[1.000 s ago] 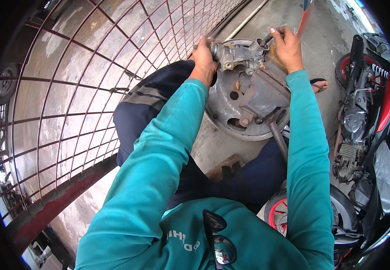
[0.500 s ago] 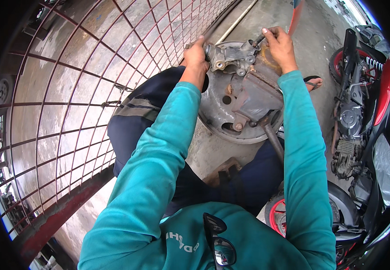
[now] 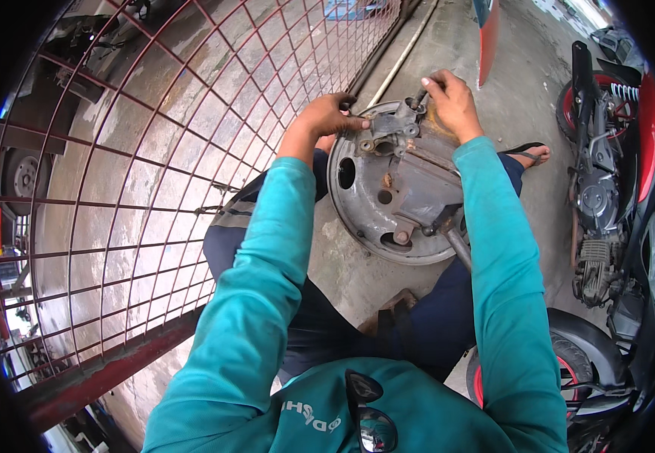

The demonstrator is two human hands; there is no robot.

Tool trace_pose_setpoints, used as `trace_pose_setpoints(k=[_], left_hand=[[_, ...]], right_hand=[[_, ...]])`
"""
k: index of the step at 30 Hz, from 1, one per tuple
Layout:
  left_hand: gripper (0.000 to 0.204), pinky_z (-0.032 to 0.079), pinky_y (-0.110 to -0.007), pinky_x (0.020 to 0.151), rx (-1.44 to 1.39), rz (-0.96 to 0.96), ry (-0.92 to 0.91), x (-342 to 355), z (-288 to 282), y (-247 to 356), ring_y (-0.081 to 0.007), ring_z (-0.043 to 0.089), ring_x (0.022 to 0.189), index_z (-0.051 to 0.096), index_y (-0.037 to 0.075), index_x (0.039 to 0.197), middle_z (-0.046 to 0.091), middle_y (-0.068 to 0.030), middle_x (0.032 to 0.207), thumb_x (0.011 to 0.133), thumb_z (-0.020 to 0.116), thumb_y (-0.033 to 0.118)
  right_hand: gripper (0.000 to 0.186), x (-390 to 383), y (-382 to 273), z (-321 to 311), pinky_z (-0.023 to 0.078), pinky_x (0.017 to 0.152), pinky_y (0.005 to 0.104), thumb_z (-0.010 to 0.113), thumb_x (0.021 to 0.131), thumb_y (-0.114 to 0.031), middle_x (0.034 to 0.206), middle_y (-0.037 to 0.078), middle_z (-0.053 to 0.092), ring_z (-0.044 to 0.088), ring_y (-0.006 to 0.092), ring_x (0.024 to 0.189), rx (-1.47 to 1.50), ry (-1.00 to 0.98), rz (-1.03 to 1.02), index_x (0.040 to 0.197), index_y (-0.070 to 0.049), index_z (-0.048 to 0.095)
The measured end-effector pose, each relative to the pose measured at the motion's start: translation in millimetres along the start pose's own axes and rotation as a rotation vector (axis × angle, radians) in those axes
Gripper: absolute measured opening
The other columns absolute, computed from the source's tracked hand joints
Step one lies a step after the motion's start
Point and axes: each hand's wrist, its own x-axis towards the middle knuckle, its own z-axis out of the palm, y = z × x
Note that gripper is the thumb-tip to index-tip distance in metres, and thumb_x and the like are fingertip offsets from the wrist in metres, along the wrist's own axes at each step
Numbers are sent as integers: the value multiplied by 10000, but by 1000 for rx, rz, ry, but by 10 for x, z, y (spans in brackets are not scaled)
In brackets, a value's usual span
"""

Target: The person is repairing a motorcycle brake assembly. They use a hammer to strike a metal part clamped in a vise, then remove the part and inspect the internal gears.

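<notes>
I have a big round plate (image 3: 357, 200) of gray metal in front of me, low down by my knees, and a heavy rusty vise (image 3: 422, 192) sits on it. The lumpy metal part (image 3: 390, 128) is over the far edge of the round plate, by the far end of the vise. I can see holes in it

My left grip (image 3: 326, 119) is at the far left edge of the round plate. My thumb lies on the left end of the lumpy part and my fingers bend behind it, but I cannot tell if they are squeezing anything. My right grip (image 3: 452, 102) is past the far right side of the round plate. It is curled up and pinching the top of a short dark rod (image 3: 419, 97), and the low end of the rod meets the right end of the lumpy part

The thick vise handle (image 3: 457, 245) sticks out toward me over the near right edge of the round plate. To the left of the round plate is a red-brown wire fence (image 3: 138, 177), and well to the right of it is a red and black motorbike (image 3: 595, 204). A long pale pole (image 3: 406, 49) lies on the floor (image 3: 456, 38) beyond the round plate
</notes>
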Motion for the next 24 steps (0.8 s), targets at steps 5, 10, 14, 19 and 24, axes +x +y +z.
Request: trace_pose_setpoints(k=[5,10,14,19,24], left_hand=[[1048,499,-415,1068,330,216,-495,236,-158,108,-370,637,1242,537,43,1473,657,-208,1350,579,992,347],[1039,536,-473,984,757,325,-382,182,111,224,-413,648,1140,510,95,1458,599,-177,1297,550,979,280],[861,568,-469,905,671,325,-220,217,225,-166,-380,690,1064,606,156,1403,701,-179,1131,612,916,299],[580,575,-507,834,702,278,-96,478,21,69,-385,716,959,671,158,1248,737,-175,981,681,791,173],[426,574,-507,796,765,255,46,885,-188,360,-384,719,932,691,146,1171,734,-165,935,747,718,135]], right_hand=[[364,22,-13,29,539,808,445,721,949,-339,944,230,734,713,377,903,16,-45,26,1044,11,697],[358,91,88,-20,532,787,447,731,938,-337,908,235,720,706,374,864,52,-56,20,1026,9,696],[350,166,14,96,527,748,436,750,924,-338,866,214,716,696,355,800,77,-74,29,992,2,703],[304,479,220,30,522,714,336,766,932,-276,842,84,731,652,150,771,303,-36,135,996,19,727],[314,882,406,40,519,744,317,760,937,-274,863,92,725,640,147,785,339,133,230,987,34,730]])
